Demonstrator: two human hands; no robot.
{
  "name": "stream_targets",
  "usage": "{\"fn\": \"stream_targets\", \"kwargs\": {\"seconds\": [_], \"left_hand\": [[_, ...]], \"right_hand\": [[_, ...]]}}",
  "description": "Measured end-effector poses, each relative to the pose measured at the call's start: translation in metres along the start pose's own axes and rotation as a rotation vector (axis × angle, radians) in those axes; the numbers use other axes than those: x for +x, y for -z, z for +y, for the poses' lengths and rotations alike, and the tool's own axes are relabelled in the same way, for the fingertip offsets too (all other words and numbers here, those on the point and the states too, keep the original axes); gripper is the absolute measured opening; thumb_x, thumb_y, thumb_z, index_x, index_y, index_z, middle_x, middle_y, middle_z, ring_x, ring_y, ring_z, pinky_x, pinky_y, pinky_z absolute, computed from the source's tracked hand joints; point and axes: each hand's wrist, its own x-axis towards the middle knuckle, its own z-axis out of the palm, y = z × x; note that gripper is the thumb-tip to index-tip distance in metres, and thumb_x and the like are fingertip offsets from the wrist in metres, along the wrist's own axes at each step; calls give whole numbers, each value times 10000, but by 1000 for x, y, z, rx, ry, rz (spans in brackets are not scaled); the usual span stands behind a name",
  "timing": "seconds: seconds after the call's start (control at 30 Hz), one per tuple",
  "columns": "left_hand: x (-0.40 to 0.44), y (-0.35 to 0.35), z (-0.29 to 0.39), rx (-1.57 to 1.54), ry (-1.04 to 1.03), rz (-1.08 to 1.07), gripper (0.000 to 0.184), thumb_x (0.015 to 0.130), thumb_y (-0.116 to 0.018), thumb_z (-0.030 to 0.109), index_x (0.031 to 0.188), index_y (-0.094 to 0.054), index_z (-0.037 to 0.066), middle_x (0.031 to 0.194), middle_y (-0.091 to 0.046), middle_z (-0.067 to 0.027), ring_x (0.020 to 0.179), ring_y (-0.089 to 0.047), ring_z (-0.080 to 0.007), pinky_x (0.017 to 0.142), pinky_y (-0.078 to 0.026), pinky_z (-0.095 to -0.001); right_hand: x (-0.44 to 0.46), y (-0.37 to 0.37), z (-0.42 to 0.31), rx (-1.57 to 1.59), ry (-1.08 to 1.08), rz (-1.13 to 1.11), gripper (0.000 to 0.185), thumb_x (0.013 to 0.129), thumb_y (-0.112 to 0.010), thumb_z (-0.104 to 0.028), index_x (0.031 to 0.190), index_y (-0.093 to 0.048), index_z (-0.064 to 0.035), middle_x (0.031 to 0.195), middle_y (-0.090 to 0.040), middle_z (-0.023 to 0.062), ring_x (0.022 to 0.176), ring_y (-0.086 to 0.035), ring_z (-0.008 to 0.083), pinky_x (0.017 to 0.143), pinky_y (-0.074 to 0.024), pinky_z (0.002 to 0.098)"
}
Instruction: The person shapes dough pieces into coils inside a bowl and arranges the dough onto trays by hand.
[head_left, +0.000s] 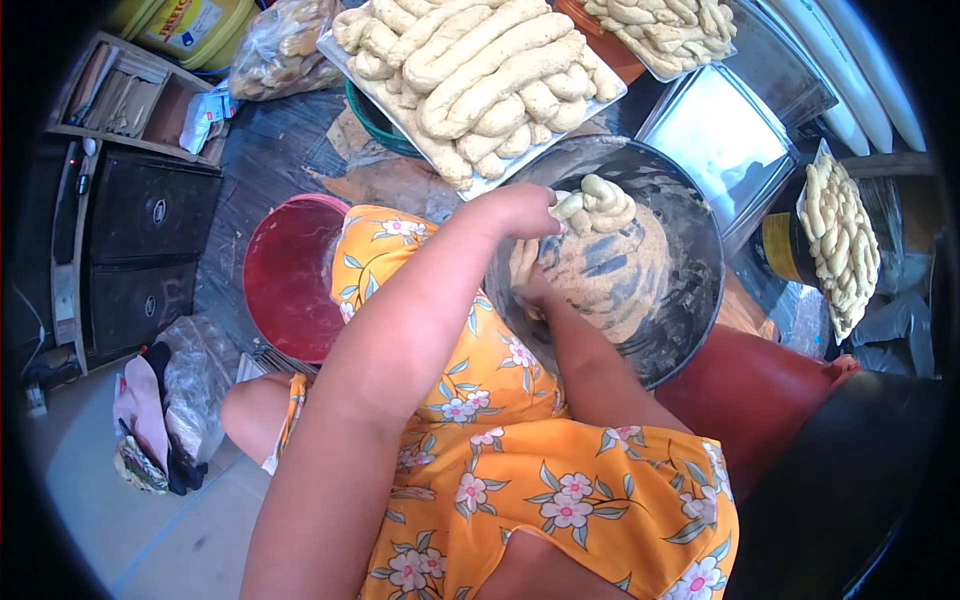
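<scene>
Twisted dough (605, 207) is showing inside the black basin (702, 285), beside brown powder (635, 275). The left hand (520, 210) is pinching its near end; the right hand (542, 290) is reaching in below, its grip too hidden to tell. Around the basin, 3 piles of shaped dough (500, 70) are resting.
</scene>
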Motion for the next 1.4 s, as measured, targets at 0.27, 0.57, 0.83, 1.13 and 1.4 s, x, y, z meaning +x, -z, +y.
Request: {"fn": "stream_targets", "kwargs": {"seconds": [0.27, 0.57, 0.83, 1.13, 1.4], "left_hand": [[-1, 2, -3, 28, 1, 21, 571, 824, -588, 372, 1263, -493, 19, 1204, -550, -220, 1122, -532, -318, 958, -401, -360], [-3, 3, 3, 3, -1, 31, 562, 823, -586, 370, 1254, -501, 20, 1206, -553, -208, 1118, -534, -321, 963, -398, -365], [-2, 2, 1, 2, 10, -2, 558, 818, -594, 369, 1246, -509, 22, 1193, -559, -211, 1103, -542, -322, 946, -407, -362], [-4, 2, 1, -10, 14, 35, 585, 801, -614, 382, 1248, -505, 21, 1187, -559, -220, 1107, -539, -318, 941, -408, -360], [1, -1, 1, -9, -4, 13, 595, 794, -608, 377, 1249, -504, 9, 1195, -553, -221, 1118, -529, -322, 947, -404, -363]], "right_hand": [[44, 3, 54, 876, -3, 455, 429, 770, -572, -118, 1179, -488, -19, 1110, -559, 161, 1001, -542, 238, 859, -431, 332], [43, -15, 62, 921, -18, -374, 486, 742, -594, -157, 1177, -487, 31, 1013, -603, 154, 913, -582, 236, 816, -463, 304], [30, -27, 53, -166, -66, 164, 510, 733, -646, -296, 1130, -545, 8, 1048, -623, 141, 942, -591, 265, 849, -453, 399], [39, -15, 51, -15, -43, 27, 542, 757, -624, -231, 1218, -451, -2, 1148, -560, 202, 1050, -559, 296, 872, -453, 365], [25, 14, 30, 839, 24, -307, 344, 782, -582, -217, 1061, -510, -29, 837, -572, 107, 695, -576, 206, 598, -488, 339]]}}
